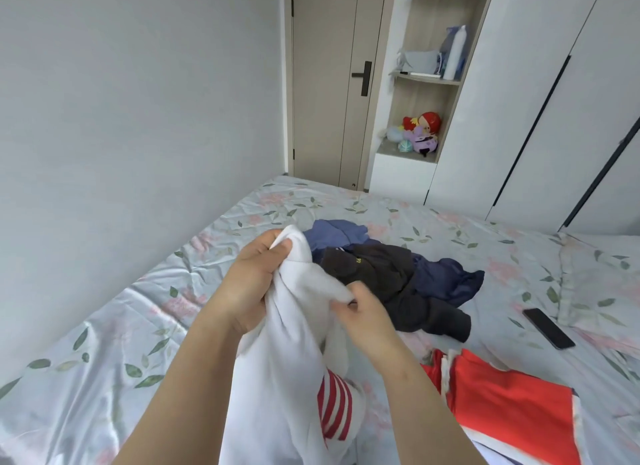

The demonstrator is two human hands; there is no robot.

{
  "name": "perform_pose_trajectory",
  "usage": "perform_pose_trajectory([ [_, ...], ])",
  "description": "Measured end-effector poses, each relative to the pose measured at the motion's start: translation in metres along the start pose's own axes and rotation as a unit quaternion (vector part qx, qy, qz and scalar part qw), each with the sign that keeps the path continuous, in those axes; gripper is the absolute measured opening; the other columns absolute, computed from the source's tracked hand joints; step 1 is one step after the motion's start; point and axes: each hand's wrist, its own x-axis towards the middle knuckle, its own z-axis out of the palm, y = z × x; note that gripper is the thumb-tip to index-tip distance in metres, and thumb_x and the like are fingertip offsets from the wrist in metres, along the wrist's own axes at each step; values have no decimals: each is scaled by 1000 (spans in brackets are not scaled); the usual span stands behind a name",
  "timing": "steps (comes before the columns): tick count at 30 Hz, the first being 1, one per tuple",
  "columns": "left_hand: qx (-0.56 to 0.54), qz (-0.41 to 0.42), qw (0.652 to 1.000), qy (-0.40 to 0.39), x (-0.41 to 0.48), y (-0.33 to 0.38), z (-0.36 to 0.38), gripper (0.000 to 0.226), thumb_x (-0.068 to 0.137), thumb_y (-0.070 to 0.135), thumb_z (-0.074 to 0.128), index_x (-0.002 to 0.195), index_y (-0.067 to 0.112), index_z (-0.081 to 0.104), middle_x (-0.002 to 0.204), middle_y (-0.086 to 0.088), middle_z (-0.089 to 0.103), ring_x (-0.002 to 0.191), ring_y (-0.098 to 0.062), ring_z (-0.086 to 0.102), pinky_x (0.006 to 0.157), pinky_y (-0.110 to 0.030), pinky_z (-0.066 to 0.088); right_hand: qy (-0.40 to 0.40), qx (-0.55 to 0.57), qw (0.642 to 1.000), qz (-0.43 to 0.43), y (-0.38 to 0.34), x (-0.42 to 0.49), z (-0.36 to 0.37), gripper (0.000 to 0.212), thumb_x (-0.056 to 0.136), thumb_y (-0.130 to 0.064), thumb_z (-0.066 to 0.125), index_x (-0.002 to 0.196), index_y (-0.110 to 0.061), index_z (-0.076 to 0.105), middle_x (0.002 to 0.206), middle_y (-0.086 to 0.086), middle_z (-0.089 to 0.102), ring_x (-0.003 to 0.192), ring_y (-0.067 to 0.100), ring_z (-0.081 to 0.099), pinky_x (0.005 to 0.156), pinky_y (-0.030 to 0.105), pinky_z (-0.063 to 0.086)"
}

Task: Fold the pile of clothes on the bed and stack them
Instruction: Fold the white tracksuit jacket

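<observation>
Head view: the white garment (287, 360) is held up above the bed (104, 326) — the left hand (249, 284) has its grip closed round the top edge, and the right hand (367, 319) pinches a fold. Beyond the garment lies the dark pile (391, 274) — to its right, a red garment (502, 402).

White garment (287, 343) with red stripes hangs bunched above the bed (104, 326) — dark clothes pile (391, 274) behind.

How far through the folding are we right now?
Looks done: one red garment lies flat on the bed, front right. In hand: the left hand and right hand both grip the white red-striped garment, lifted and unfolded. Left: the black garment, navy garment and blue garment, heaped mid-bed.
</observation>
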Motion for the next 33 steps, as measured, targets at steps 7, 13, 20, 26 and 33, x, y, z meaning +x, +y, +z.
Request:
perform_pose_trajectory([
  [7,83,118,984,106,2,9,0,23,99,15,43,87,22,61,77,11,66,77,-7,58,68,-24,45,222,138,957,-125,-58,1,-48,15,93,-12,47,79,-15,45,68,-1,39,61,8,34,55,24,29],
  [13,16,239,968,72,1,60,27,24,100,15,42,85,24,59,79,12,66,76,-1,60,69,-15,49,284,216,892,-277,-123,-18,-83,24,93,-11,53,74,-23,44,69,-2,37,59,1,32,53,11,30],
  [20,316,136,921,184,32,-14,-13,12,95,19,48,91,19,59,85,3,59,90,-21,54,78,-31,38,160,62,981,-94,-46,6,-53,24,89,-16,57,71,-16,42,65,-6,40,60,7,35,50,15,29],
  [26,489,13,856,167,21,-84,-44,31,88,6,54,118,13,54,105,-7,54,110,-30,50,85,-33,36,46,-67,995,-64,-11,7,-34,23,85,-7,56,68,-12,41,61,-4,34,55,8,27,48,19,22],
  [33,479,24,877,-35,18,-79,-23,19,90,12,58,102,26,60,100,0,63,95,-15,57,69,-13,38,15,-66,990,-126,-23,10,-31,24,77,-4,65,65,-19,49,47,-12,41,47,5,34,46,16,27],
])
